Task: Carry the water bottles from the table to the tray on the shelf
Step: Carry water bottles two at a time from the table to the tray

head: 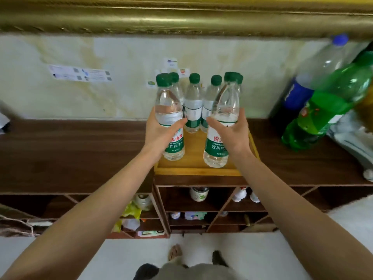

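Head view shows both arms extended toward a wooden tray (193, 168) that sits on the top of a dark brown shelf (80, 154). The left hand (159, 134) grips the left water bottle (169, 110) around its middle, thumb curled across the front of the label band and the remaining fingers wrapped behind the body. The right hand (232, 134) grips the right water bottle (224, 122) in the same manner, thumb across the front and fingers curled round the far side. Both bottles are clear, carry green caps and green-and-white labels, and stand close to upright over the front half of the tray; whether their bases touch the tray floor cannot be told. Behind them, four more bottles (193, 104) of the same type stand upright at the rear of the tray, near the pale wall (80, 93). To the right, on the shelf top, a large green soda bottle (331, 104) stands in front of a large blue-capped bottle (314, 77), well apart from the tray. Open compartments (197, 199) below the shelf top hold assorted small containers.
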The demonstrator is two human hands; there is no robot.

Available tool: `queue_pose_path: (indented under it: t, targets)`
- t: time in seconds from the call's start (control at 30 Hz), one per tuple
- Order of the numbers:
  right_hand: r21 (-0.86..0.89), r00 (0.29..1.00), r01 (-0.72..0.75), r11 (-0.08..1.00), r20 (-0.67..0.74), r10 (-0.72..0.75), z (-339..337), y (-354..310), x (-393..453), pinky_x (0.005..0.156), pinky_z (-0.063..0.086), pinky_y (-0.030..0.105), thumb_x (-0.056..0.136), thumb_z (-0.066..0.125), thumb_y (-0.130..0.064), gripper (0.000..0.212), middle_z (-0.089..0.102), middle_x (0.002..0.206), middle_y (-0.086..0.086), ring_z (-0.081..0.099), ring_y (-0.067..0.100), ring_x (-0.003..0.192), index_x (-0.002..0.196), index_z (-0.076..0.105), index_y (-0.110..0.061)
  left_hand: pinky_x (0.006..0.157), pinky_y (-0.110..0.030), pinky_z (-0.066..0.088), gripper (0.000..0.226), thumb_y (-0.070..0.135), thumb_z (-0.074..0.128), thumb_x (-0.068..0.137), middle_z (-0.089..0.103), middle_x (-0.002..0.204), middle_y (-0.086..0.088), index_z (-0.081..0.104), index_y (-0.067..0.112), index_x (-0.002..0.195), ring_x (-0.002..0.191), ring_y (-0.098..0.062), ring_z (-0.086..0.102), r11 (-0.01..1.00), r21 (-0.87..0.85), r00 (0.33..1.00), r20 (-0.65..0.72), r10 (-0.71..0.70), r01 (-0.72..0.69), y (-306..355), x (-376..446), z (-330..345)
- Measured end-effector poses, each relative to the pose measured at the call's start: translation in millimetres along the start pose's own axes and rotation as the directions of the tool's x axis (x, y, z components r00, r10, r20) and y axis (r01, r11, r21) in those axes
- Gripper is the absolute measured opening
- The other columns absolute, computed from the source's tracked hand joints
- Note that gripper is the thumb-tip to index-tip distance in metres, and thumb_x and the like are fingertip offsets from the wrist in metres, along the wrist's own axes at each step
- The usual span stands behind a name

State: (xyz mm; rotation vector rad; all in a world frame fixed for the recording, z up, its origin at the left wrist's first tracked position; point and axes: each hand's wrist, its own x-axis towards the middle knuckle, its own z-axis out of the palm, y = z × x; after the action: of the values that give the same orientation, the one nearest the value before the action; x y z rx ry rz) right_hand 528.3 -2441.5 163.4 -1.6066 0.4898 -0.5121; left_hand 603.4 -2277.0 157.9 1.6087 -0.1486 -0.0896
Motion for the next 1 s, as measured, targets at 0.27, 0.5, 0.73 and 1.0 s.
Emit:
queue_pose_path:
  t: [0.27,0.5,0.73,1.0]
  targets:
    - [-0.064,0.997,0.060,0.996,0.047,-0.057,43.7,26.1,53.0,0.102,0.047,0.037,0.069,0.086,-0.024,0.076,0.053,0.125,-0.006,0.053,0.013,0.118,0.126,0.036,-0.032,0.096,-0.039,0.053,0.072,0.019,0.090,0.063,0.067,0.117,0.007,0.052,0.029,0.123,0.109,-0.010,0.064,0.995,0.094,0.995,0.097,0.017,-0.026,-36.6,65.0,-3.9]
    - [-0.109,0.990,0.071,0.991,0.131,-0.056,57.5,57.0,64.1,0.095,0.045,0.016,0.066,0.088,-0.010,0.085,0.053,0.120,-0.010,0.053,-0.005,0.113,0.130,0.034,-0.021,0.089,-0.019,0.051,0.065,0.012,0.089,0.065,0.066,0.112,0.010,0.053,0.032,0.115,0.105,0.000,0.063,0.994,0.099,0.994,0.106,0.042,-0.052,-61.5,73.4,0.0]
    - [-0.133,0.989,-0.009,0.991,0.144,0.028,54.8,74.1,61.2,0.098,0.044,0.018,0.070,0.085,-0.011,0.082,0.055,0.124,-0.011,0.053,0.003,0.117,0.132,0.034,-0.028,0.095,-0.014,0.048,0.077,0.010,0.086,0.069,0.061,0.123,0.012,0.045,0.020,0.133,0.113,0.007,0.058,0.983,0.182,0.979,0.204,-0.006,-0.032,-74.8,67.1,-7.4]
    - [-0.339,0.984,-0.041,0.940,0.152,0.098,43.5,98.2,49.4,0.095,0.050,0.029,0.067,0.086,-0.014,0.071,0.062,0.120,-0.008,0.058,0.009,0.111,0.125,0.047,-0.025,0.111,-0.032,0.037,0.078,0.018,0.082,0.076,0.049,0.143,0.007,0.039,0.023,0.140,0.129,-0.005,0.042,0.931,0.365,0.980,0.194,-0.053,-0.022,-92.6,56.6,-23.6]
